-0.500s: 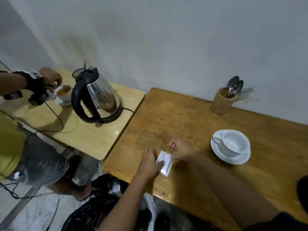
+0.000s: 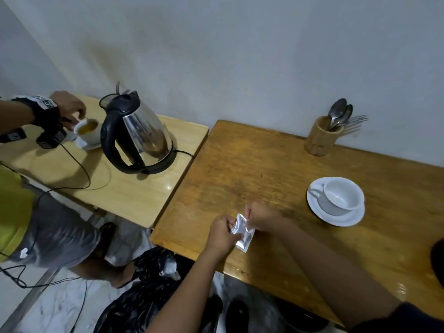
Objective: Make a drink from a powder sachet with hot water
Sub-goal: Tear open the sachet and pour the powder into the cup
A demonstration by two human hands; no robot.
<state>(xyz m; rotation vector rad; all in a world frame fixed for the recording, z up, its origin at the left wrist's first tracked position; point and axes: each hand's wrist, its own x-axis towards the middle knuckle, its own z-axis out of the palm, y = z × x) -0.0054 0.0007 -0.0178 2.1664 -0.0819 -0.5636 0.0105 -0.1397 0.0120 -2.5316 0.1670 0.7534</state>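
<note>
Both hands pinch the silver sachet (image 2: 242, 231) at its top, left hand (image 2: 221, 233) and right hand (image 2: 260, 216) closed on it near the table's (image 2: 252, 164) front-left corner, so a sharp tear could scatter powder far from the empty cup (image 2: 340, 195) by the right edge

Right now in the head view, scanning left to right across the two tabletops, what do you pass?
Other person's hand → filled cup → kettle → left hand → sachet → right hand → utensil holder, with the empty cup on its saucer nearer the camera.
</note>
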